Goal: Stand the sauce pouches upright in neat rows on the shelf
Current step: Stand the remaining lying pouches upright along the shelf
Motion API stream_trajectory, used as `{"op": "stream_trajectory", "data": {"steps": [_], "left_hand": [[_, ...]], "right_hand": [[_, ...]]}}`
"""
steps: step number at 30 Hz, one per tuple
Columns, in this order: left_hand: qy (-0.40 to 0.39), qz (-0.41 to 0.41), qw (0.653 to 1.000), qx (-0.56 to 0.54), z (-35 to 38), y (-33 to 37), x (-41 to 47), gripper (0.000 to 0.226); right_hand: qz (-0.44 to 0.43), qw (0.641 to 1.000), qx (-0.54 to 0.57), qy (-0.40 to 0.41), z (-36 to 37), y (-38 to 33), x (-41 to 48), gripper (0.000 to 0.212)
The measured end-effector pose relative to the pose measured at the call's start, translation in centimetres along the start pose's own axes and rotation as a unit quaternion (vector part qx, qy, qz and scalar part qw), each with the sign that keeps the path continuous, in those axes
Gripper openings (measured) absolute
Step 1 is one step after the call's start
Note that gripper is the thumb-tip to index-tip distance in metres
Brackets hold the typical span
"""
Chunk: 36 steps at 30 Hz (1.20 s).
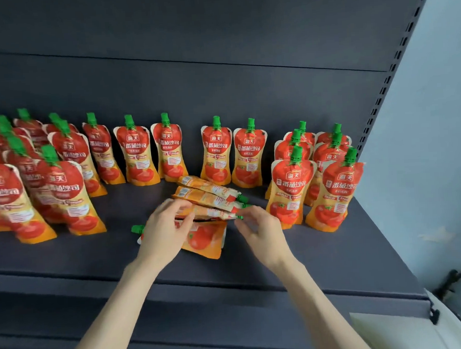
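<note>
Red and orange sauce pouches with green caps stand upright along the dark shelf [94,255], in rows on the left [63,190], along the back [139,155] and at the right [289,187]. In the middle lies a small pile of flat pouches [209,196], caps pointing right. My left hand [165,229] grips the bottom end of the pile's nearest pouch. My right hand [260,232] pinches that pouch at its green cap end. Under the hands lies another flat pouch [205,239], cap to the left.
The shelf's back panel [218,80] rises behind the pouches. A slotted upright [388,83] borders the shelf at right, with a pale wall [437,134] beyond it. The shelf's front edge [230,282] runs below my wrists.
</note>
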<state>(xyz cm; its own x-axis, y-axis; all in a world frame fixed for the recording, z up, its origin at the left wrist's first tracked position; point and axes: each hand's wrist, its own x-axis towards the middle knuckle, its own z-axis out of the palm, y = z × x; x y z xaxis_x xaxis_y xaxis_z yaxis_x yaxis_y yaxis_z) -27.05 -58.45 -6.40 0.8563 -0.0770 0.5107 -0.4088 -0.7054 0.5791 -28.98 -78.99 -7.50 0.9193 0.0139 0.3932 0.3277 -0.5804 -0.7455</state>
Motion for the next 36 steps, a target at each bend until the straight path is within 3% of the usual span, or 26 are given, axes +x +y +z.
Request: {"op": "stream_trajectory", "data": {"steps": [7, 13, 19, 25, 30, 36], "left_hand": [[-0.117, 0.041, 0.992, -0.022, -0.3, -6.0, 6.1, 0.028], [-0.305, 0.061, 0.949, 0.057, 1.9, -7.3, 9.9, 0.053], [-0.273, 0.158, 0.929, 0.195, 2.5, -7.8, 10.6, 0.053], [-0.334, 0.142, 0.920, 0.149, 3.0, -8.2, 12.0, 0.049], [-0.317, 0.146, 0.915, 0.200, 3.1, -8.0, 12.2, 0.076], [-0.374, 0.123, 0.898, 0.196, 2.9, -7.9, 13.0, 0.066]], "right_hand": [[0.060, 0.991, -0.111, 0.053, 5.9, 0.6, 6.2, 0.029], [0.129, 0.975, -0.172, 0.050, 7.1, 1.1, 6.5, 0.042], [0.148, 0.987, -0.042, 0.042, 6.3, 1.5, 5.8, 0.027], [0.160, 0.984, 0.029, 0.075, 6.3, 1.3, 5.9, 0.028], [0.141, 0.983, 0.032, 0.117, 6.1, 1.1, 5.7, 0.032], [0.186, 0.976, 0.003, 0.110, 6.1, 1.2, 5.7, 0.043]]}}
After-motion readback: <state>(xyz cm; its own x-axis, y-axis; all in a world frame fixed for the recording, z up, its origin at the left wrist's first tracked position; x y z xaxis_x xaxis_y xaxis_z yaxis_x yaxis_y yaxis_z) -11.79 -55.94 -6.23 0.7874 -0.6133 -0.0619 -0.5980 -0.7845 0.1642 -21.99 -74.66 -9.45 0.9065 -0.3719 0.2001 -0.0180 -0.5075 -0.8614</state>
